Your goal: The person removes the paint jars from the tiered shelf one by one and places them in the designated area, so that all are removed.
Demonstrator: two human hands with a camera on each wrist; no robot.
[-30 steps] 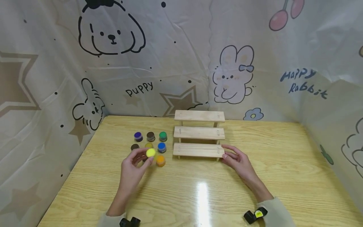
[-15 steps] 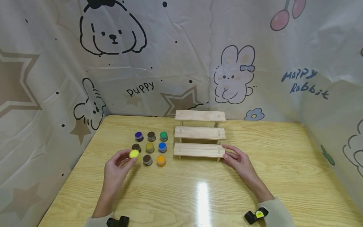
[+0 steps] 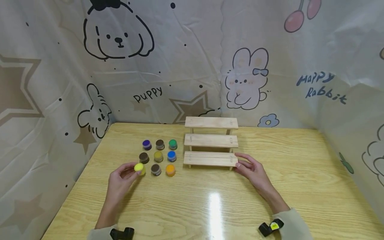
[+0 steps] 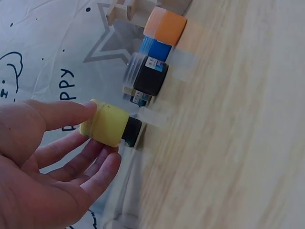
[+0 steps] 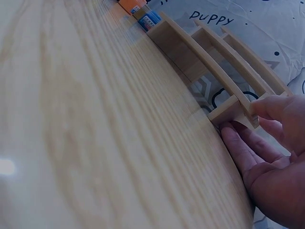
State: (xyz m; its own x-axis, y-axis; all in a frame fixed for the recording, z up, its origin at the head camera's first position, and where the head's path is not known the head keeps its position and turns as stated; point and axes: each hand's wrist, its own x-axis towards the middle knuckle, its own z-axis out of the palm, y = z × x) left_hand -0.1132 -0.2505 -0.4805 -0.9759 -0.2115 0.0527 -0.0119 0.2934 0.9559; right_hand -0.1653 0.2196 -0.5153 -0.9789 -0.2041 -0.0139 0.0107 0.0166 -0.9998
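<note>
In the head view my left hand [image 3: 120,181] pinches a small yellow paint jar [image 3: 139,168] at the front left of a group of jars. From the left wrist view, the thumb and fingers lie around the yellow jar's upper part, and its base is very near the table; contact cannot be told. Around it stand a black-looking jar [image 3: 156,170], an orange jar [image 3: 170,170] and a dark brown jar [image 3: 144,157]. My right hand [image 3: 252,171] grips the right end of the lowest step of a three-tier wooden stand [image 3: 210,158], thumb and fingers about the plank's end.
Behind, more jars stand in rows: purple [image 3: 146,144], brown [image 3: 160,144], green [image 3: 172,144], olive [image 3: 158,156] and blue [image 3: 171,156]. The wood-grain table [image 3: 186,206] meets a printed curtain [image 3: 192,66] at its back and sides.
My left hand has moved left with the yellow jar, then lowered it toward the table at the front-left corner of the jar group. The right hand has stayed at the stand.
</note>
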